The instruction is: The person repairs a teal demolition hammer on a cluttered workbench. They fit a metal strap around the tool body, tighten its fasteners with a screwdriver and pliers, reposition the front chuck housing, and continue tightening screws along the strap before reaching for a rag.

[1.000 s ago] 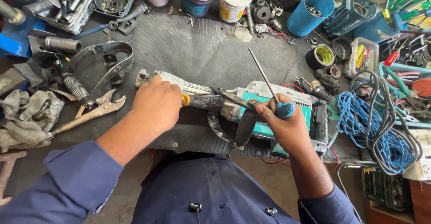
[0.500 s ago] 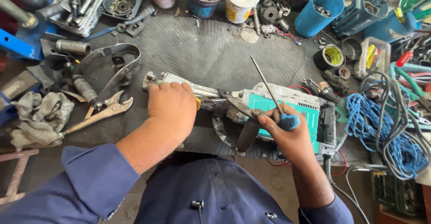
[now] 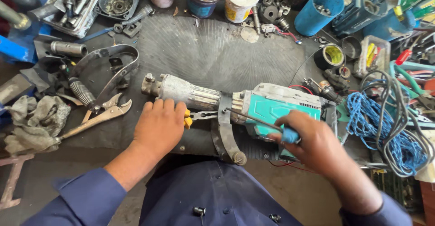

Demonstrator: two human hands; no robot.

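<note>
Two hands on the hammer (image 3: 253, 106), which lies on its side across the middle of the desk (image 3: 204, 53), nose toward the left edge, teal body toward the right. Left hand (image 3: 158, 126) rests palm down by the grey barrel, fingers (image 3: 163, 106) together and curled over yellow-handled pliers (image 3: 199, 116); pliers' jaws point right, just beside the black band (image 3: 225, 131) that wraps the hammer's neck. Right hand (image 3: 312, 140) is closed around a screwdriver (image 3: 267, 125) with a blue grip, fingers wrapped tight on it; shaft runs up-left with the tip at the joint between band and teal housing. Cannot tell whether the tip sits in a screw.

Locking pliers (image 3: 97, 117) lie open near the left edge, next to a spring (image 3: 81, 92) and a curved black strap (image 3: 113, 63). Grey rag (image 3: 31, 121) at the far left edge. Blue rope (image 3: 376, 126) and black cable (image 3: 398, 117) piled at the right edge. Cans and a blue tube (image 3: 317, 8) along the far edge; tray of bolts (image 3: 72, 4) in the far left corner.
</note>
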